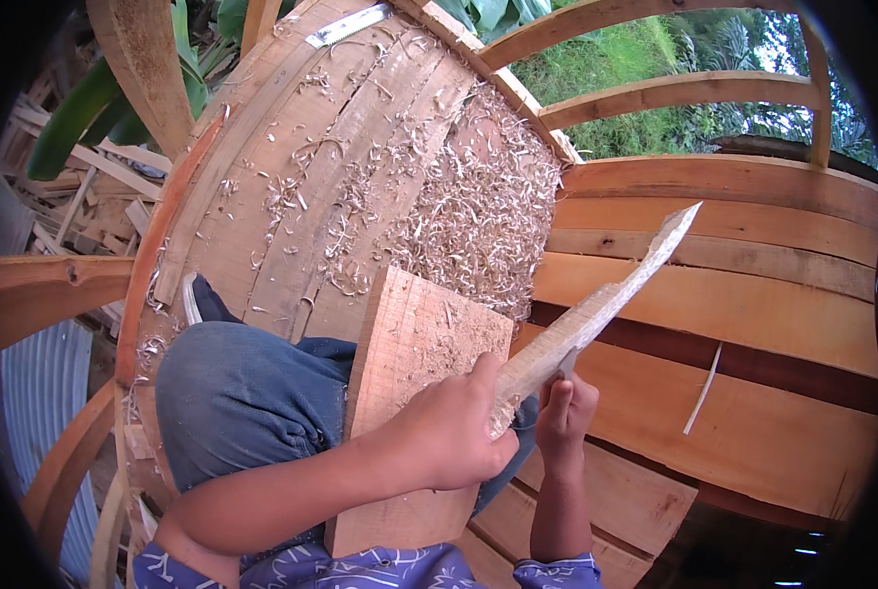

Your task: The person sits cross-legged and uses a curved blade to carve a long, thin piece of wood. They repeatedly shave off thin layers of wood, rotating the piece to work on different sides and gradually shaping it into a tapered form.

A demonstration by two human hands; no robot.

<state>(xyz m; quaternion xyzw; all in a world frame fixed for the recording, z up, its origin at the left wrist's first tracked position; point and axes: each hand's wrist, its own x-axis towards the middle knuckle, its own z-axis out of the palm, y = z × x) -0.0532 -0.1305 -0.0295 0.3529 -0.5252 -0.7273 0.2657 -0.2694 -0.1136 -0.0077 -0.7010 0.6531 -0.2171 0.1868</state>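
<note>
My left hand (449,432) is closed round the near end of a long pale piece of wood (611,299), which slants up and away to the right. Its far end is narrow and its upper edge is stepped and rough. Beneath the wood, my right hand (567,407) has its fingers curled and pinches a small flat grey piece (568,363) against the lower edge. Whether that piece is a blade or a sheet, I cannot tell. A thick wooden board (400,344) rests across my lap under my left hand, with fine shavings on top.
Curled wood shavings (483,211) cover much of the plank floor (292,260). A pale strip with a toothed edge (349,26) lies at the far end. Wide orange-brown planks (734,304) run along the right, bearing a thin white strip (702,388). Wooden rails (685,90) surround the space.
</note>
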